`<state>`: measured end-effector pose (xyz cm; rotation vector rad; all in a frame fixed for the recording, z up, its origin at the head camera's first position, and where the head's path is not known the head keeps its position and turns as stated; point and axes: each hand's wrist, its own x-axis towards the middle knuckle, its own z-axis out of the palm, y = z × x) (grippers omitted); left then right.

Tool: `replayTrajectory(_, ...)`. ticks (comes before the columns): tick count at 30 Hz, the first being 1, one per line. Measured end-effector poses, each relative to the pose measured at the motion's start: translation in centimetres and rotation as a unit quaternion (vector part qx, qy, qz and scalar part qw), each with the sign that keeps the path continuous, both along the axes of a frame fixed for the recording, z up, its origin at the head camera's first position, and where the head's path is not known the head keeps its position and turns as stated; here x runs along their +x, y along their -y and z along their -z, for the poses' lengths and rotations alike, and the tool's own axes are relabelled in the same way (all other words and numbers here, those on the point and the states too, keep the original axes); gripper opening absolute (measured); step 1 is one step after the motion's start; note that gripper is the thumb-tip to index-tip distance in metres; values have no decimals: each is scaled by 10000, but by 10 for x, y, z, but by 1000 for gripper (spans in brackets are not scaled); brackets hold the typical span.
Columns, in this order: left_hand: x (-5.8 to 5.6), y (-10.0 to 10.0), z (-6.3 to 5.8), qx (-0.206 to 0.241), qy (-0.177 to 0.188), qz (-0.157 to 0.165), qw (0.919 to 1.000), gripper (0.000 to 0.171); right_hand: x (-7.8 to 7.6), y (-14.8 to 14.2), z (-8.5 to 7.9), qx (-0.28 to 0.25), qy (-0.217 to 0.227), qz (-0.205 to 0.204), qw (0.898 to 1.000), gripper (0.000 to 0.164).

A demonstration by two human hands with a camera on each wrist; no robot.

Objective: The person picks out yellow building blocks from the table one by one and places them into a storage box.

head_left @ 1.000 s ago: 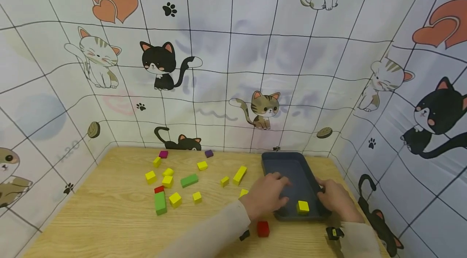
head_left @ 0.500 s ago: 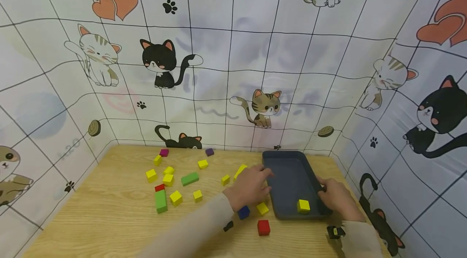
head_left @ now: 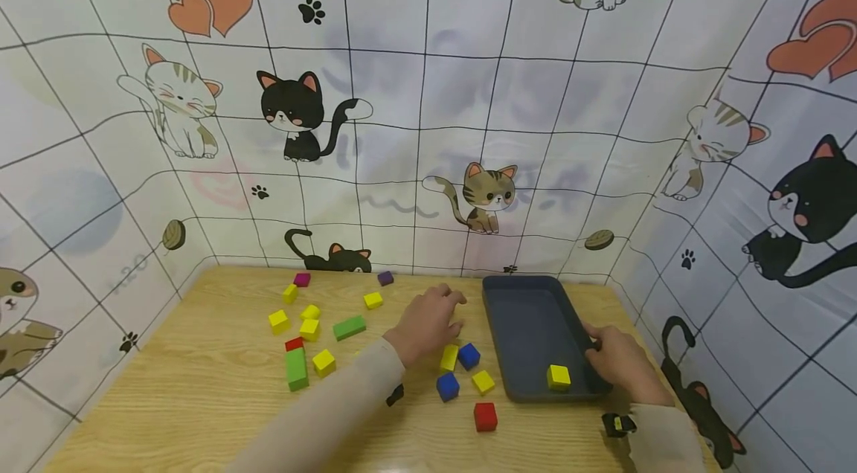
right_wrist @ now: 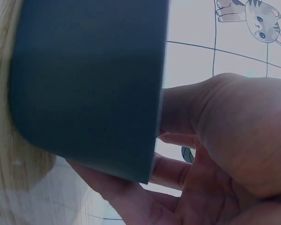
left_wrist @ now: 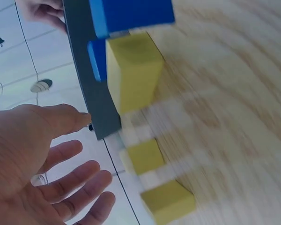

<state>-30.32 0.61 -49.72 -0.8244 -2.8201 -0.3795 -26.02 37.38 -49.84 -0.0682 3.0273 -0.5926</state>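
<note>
My left hand (head_left: 428,320) is over the table, left of the dark grey tray (head_left: 529,324), with loosely bent fingers and nothing in its grasp. In the left wrist view its fingers (left_wrist: 79,187) are spread apart, and yellow blocks (left_wrist: 133,70) lie beyond them. Just below this hand sit a yellow block (head_left: 449,359) and a blue block (head_left: 469,355). My right hand (head_left: 623,361) grips the tray's right rim; the right wrist view has its thumb (right_wrist: 180,110) at the wall of the tray. One yellow cube (head_left: 559,377) rests inside the tray near its front.
Another blue block (head_left: 448,387), a yellow cube (head_left: 483,382) and a red cube (head_left: 485,417) lie left of and in front of the tray. Farther left are several yellow blocks, green blocks (head_left: 350,328) and a small red block (head_left: 294,343). A cat-print cloth (head_left: 388,161) encloses the table's back and sides.
My left hand has moved left from over the tray to the table beside it, uncovering blue and yellow blocks. My right hand stays at the rim.
</note>
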Motion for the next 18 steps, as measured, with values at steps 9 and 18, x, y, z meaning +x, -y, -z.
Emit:
replayTrajectory(9, -11, 12, 8, 110, 595, -270, 9978, 48, 2, 3, -3, -53, -19, 21, 10000, 60)
replayTrajectory(18, -10, 13, 14, 347, 782, -283, 9959, 41, 2, 1, -3, -53, 7, 14, 10000, 59)
